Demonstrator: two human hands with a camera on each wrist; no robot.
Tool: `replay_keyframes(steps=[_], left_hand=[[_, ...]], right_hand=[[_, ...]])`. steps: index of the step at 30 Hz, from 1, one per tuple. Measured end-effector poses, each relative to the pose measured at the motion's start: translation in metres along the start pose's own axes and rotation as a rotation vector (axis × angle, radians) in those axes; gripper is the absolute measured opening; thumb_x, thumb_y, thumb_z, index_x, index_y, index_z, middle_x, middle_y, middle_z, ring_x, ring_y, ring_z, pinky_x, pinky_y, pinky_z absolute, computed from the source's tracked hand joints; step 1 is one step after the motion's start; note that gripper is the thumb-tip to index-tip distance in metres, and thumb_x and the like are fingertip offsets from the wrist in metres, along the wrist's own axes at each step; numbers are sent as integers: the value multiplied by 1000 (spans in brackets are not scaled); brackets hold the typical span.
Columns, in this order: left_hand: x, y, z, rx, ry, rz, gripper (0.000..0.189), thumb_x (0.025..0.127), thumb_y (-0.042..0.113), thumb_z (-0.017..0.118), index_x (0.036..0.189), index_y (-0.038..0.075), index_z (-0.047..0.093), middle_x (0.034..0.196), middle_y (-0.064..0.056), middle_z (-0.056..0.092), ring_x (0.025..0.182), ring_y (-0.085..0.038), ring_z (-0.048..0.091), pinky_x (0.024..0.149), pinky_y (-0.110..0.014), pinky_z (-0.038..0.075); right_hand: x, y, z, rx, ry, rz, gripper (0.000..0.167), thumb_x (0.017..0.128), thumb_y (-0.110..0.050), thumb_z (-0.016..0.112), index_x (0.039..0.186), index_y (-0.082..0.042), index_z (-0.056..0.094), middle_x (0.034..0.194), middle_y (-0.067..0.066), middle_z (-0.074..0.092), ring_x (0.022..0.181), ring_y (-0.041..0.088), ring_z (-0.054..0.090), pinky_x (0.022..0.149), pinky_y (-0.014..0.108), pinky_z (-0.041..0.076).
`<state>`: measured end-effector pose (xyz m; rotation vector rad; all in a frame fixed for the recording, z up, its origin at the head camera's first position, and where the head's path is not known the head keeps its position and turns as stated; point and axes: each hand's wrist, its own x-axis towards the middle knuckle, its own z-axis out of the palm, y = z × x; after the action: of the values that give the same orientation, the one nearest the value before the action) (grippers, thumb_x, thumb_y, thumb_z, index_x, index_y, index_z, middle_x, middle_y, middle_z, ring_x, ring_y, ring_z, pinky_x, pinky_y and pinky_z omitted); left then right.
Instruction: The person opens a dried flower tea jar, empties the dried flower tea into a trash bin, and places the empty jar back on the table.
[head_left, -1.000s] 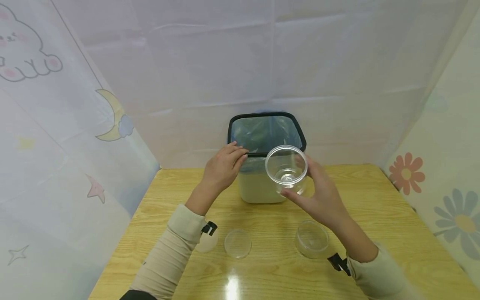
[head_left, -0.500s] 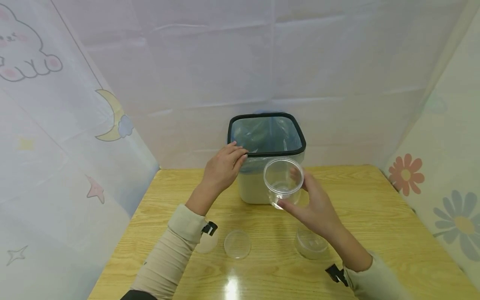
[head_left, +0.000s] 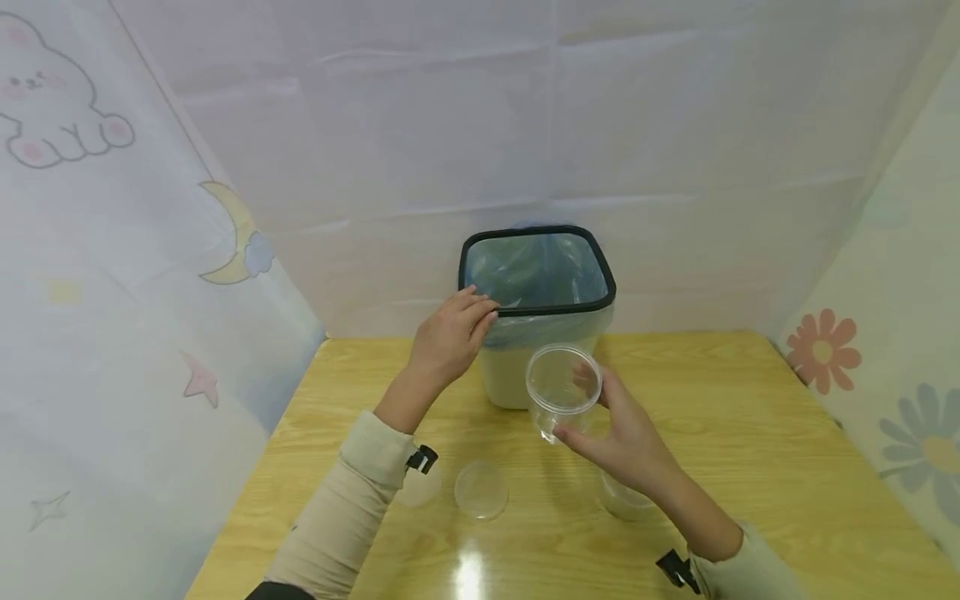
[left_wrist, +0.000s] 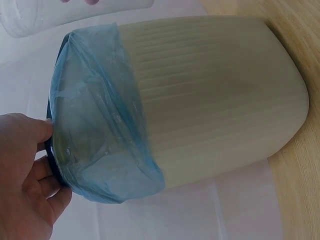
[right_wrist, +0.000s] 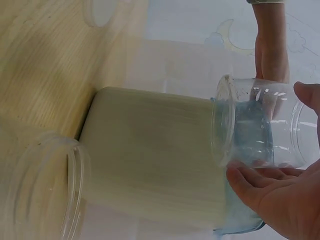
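Observation:
My left hand (head_left: 452, 337) grips the black rim of a trash bin (head_left: 517, 371) at its front left corner, with thumb and fingers on either side in the left wrist view. A blue plastic liner (left_wrist: 102, 120) folds over that rim. In front of the bin, above the table, my right hand (head_left: 626, 437) holds a clear plastic jar (head_left: 562, 387) between thumb and fingers. The jar has no lid on, and its mouth faces up, slightly tilted. In the right wrist view the same jar (right_wrist: 265, 122) partly covers the bin's liner.
On the wooden table (head_left: 720, 417) stands a second clear jar (head_left: 624, 498), partly hidden by my right forearm. Two round lids lie nearer my left arm: a clear lid (head_left: 481, 490) and a whitish lid (head_left: 420, 486). Behind the bin hangs a pale sheet (head_left: 390, 192).
My right hand has lowered the clear jar from beside the bin's rim, a little leftward and toward me. My left hand stays on the rim. The head view shifts slightly.

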<state>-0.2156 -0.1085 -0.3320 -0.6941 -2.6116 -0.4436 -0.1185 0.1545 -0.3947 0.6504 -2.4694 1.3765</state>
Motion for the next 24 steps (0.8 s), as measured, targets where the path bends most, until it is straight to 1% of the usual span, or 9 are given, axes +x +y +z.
replay_keyframes(steps=[4,8,11,15,19,24], left_hand=[[1,0,1,-4,-3,-1,34,108,32,49,133,17,67,137,-2,63,145,-22,41,116,-41,39],[2,0,1,-4,-10,-5,34,108,32,49,134,17,67,138,-2,63,146,-22,41,114,-42,41],[3,1,1,-1,4,-6,34,108,32,49,134,18,67,139,-2,62,146,-21,41,114,-42,42],[6,2,1,-9,13,2,35,108,32,49,135,18,67,140,-2,62,146,-21,41,115,-41,40],[5,2,1,-8,8,0,35,108,31,49,135,17,67,140,-3,62,146,-22,41,116,-41,39],[0,2,3,0,21,0,34,108,31,50,134,16,67,140,-4,62,145,-22,42,115,-40,41]], right_hand=[[-4,4,0,8,-54,10,85,81,-24,88,148,-5,38,146,14,53,130,34,56,103,54,48],[-12,8,3,21,-106,19,86,82,-25,87,148,-3,37,146,14,51,130,36,55,102,53,49],[-17,13,7,26,-135,25,86,83,-27,87,148,-3,36,147,15,51,131,38,54,102,54,49],[-24,20,9,18,-155,52,87,84,-32,85,149,-5,35,146,17,51,130,40,55,101,56,49],[-31,27,13,4,-158,67,88,85,-36,84,151,-7,34,145,17,51,130,40,55,101,55,50],[-41,33,19,-2,-156,85,89,83,-32,86,153,-14,34,147,12,51,132,35,55,101,52,51]])
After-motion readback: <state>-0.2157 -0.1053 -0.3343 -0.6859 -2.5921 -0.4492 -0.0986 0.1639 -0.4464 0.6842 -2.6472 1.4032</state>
